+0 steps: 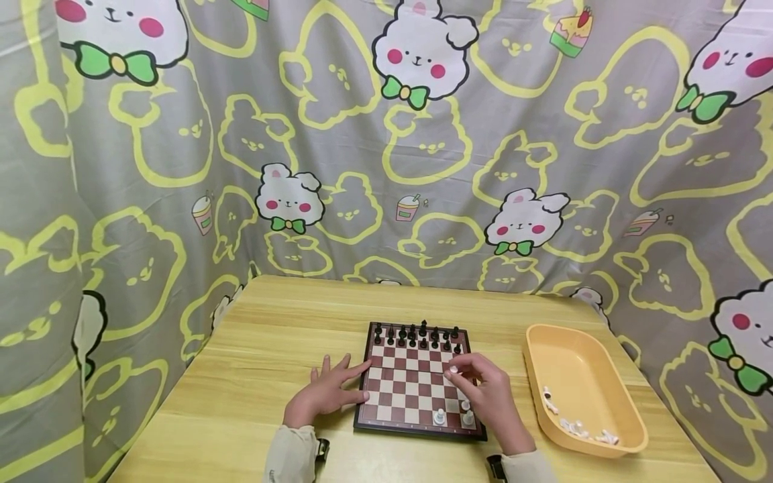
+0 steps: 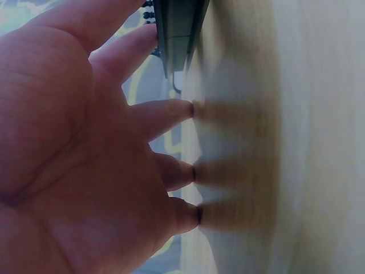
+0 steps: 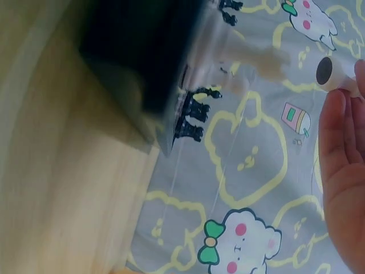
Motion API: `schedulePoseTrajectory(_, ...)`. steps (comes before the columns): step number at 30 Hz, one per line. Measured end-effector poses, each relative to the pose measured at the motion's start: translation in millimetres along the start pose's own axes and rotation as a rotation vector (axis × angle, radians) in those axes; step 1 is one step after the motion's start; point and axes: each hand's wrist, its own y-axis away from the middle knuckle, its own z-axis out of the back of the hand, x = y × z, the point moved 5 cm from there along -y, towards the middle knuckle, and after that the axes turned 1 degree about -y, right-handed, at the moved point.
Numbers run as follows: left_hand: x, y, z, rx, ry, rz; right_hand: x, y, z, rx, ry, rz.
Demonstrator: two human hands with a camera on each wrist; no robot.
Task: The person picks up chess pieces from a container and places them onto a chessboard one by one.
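A chessboard (image 1: 417, 386) with dark red and cream squares lies on the table, seen from the head. My left hand (image 1: 329, 392) rests at its left edge, thumb and index finger touching the side. In the left wrist view, the other fingertips of the left hand (image 2: 97, 142) press on the tabletop. Above the board's right side, my right hand (image 1: 492, 399) pinches a white chess piece (image 3: 331, 74), its dark round base showing in the right wrist view. Several black chess pieces (image 1: 413, 333) stand in two rows at the far side. Near the front right corner stand a white piece (image 1: 439, 417) and others.
To the right of the board sits a yellow-orange plastic tray (image 1: 534, 362) with several white chess pieces (image 1: 574, 428) lying in its near end. Beyond the wooden table (image 1: 241, 362), a grey curtain (image 1: 356, 147) with cartoon rabbits hangs at the back and sides.
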Motion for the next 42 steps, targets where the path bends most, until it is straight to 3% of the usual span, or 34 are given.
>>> schedulePoseTrajectory(10, -2.4, 0.9, 0.5, -0.003, -0.005, -0.001, 7, 3.3, -15, 0.073, -0.063, 0.002)
schedulePoseTrajectory(18, -3.5, 0.3, 2.4, -0.002, -0.002, -0.007, 14, 6.2, -27, 0.119, -0.113, 0.073)
schedulePoseTrajectory(26, -1.5, 1.8, 0.8, -0.001, 0.010, 0.003, 11, 11.4, -38, 0.269, -0.178, -0.026)
schedulePoseTrajectory(30, -1.3, 1.5, 0.5, -0.003, -0.002, -0.005, 10, 13.2, -41, 0.345, -0.156, -0.051)
schedulePoseTrajectory(36, -1.6, 0.9, 1.7, -0.003, -0.005, -0.014, 7, 16.0, -48, 0.491, -0.093, -0.156)
schedulePoseTrajectory(42, -2.6, 1.4, 2.3, -0.003, -0.002, -0.006, 6, 16.9, -51, 0.534, -0.073, -0.172)
